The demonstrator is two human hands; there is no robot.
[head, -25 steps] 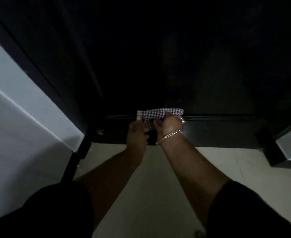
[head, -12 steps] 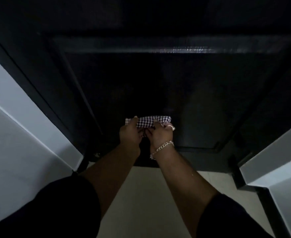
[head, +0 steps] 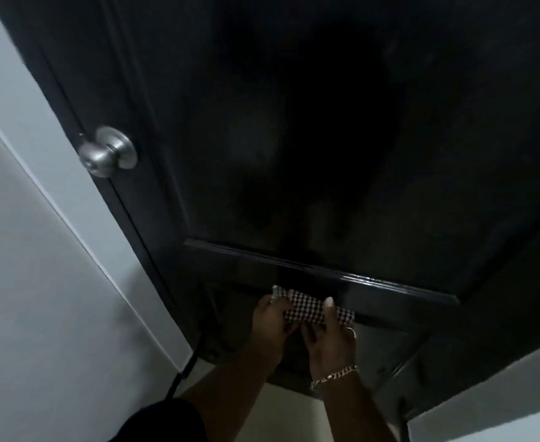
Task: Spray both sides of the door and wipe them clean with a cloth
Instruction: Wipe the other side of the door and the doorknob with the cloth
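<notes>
One door, one cloth, two hands

One dark door (head: 326,138) with one knob (head: 107,152) at nine o'clock; one checked cloth (head: 313,311), one left hand (head: 270,323), one right hand (head: 331,339), one bracelet (head: 334,376) at six.

The door (head: 326,138) is black, with a glossy shine along its raised moulding. The door knob (head: 107,152) is silver metal with a dull brushed look. The cloth (head: 310,311) has a small check pattern in black and white. The wall (head: 39,282) on the left is pale grey-white. The floor (head: 281,413) below is a light cream colour. The bracelet (head: 334,376) on the right wrist is a gold-coloured chain, and the ring (head: 351,331) looks gold too. The sleeve (head: 163,422) at the bottom is black.
</notes>
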